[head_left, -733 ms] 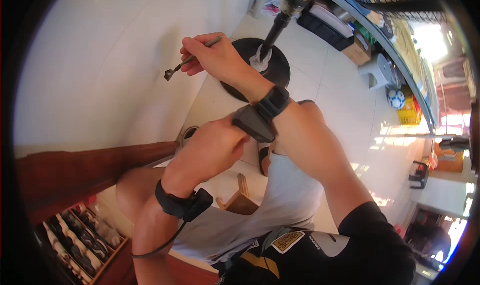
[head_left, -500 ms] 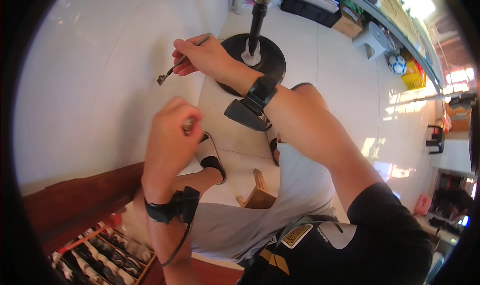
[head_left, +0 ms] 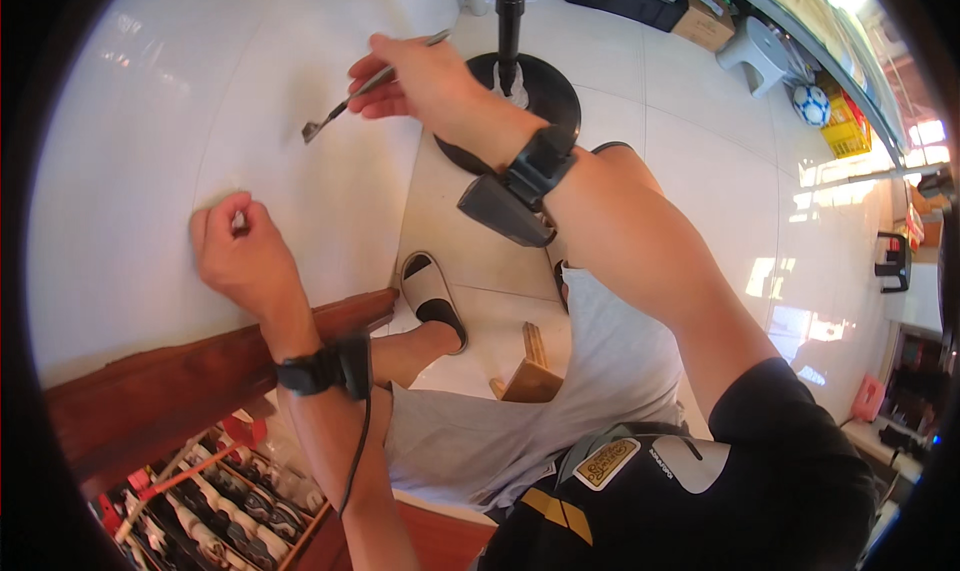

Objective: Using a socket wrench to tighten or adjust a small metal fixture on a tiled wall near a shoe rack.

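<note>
My right hand holds a slim grey-handled tool in a pinch. Its small, dark, flat tip slants down to the left, in front of a smooth white surface. Lower and to the left, my left hand is closed in a fist, with the thumb and forefinger curled together. A small pale bit shows inside those fingers, too little to name. Each wrist wears a black strapped device, and a cable runs down from the left one. The two hands are apart.
A black round stand base with a pole is beyond my right hand. A reddish wooden edge runs under my left forearm, above a box of black and white objects. A small wooden stool sits between my legs. Farther right are a grey stool and ball.
My left hand has moved left and a little up, away from my right hand, still closed. My right hand has shifted slightly up with the slim tool in it.
</note>
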Demonstrator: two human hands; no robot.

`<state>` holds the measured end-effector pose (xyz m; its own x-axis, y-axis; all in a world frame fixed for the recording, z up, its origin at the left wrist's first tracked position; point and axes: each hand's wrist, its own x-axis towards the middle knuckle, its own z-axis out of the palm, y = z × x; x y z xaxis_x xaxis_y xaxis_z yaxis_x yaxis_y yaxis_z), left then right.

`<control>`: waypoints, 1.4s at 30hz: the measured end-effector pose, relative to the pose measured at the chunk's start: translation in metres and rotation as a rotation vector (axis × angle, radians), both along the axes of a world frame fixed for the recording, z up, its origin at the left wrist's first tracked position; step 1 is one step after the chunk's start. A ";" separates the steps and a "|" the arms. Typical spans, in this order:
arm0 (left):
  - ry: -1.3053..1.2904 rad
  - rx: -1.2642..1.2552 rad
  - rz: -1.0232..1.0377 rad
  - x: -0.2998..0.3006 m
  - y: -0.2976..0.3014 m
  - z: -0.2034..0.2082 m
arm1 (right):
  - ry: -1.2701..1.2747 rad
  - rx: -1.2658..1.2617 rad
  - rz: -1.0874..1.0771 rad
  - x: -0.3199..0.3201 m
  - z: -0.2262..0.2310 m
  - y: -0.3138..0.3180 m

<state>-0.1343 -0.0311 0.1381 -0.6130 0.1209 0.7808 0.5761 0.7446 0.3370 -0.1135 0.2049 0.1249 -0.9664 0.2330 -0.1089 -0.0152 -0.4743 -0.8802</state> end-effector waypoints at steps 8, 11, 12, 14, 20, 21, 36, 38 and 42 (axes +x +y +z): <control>-0.017 -0.152 0.023 -0.016 0.008 -0.037 | 0.110 -0.225 -0.050 0.013 0.014 0.028; -0.093 -0.174 -0.023 -0.010 0.018 -0.046 | 0.115 -0.265 -0.067 0.017 0.018 0.033; -0.090 -0.173 -0.030 -0.007 0.022 -0.041 | 0.104 -0.275 -0.065 0.018 0.018 0.036; 0.027 -0.067 -0.074 0.003 0.024 -0.025 | 0.095 -0.280 -0.073 0.019 0.019 0.042; 0.085 -0.029 0.065 -0.001 0.010 -0.012 | 0.136 -0.291 -0.067 0.023 0.022 0.041; 0.083 -0.029 0.062 -0.004 0.011 -0.017 | 0.128 -0.287 -0.061 0.022 0.022 0.040; 0.115 -0.001 0.016 0.001 0.020 -0.006 | 0.104 -0.307 -0.032 0.010 0.021 0.034; 0.122 0.030 0.045 0.000 0.011 -0.003 | 0.098 -0.304 -0.024 0.010 0.021 0.032; 0.089 0.071 0.094 0.002 0.007 0.001 | 0.087 -0.332 -0.007 0.013 0.022 0.028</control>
